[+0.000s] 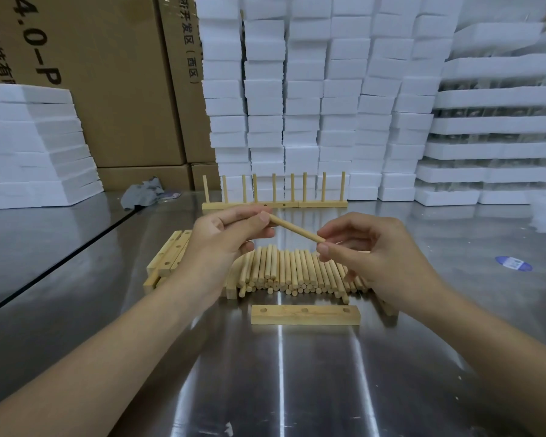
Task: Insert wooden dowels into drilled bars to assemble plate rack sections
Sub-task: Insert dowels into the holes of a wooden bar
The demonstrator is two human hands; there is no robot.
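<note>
Left hand (pixel 224 238) and right hand (pixel 372 247) each pinch one end of a pale round wooden dowel (pixel 297 228) above the three-hole pale wooden bar (pixel 305 315); recommend upending it square over a hole before pressing.

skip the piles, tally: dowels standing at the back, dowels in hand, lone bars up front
upright dowels in the back bars: 9
held dowel, pinched by left hand and right hand: 1
lone drilled bar: 1
total: 11
</note>
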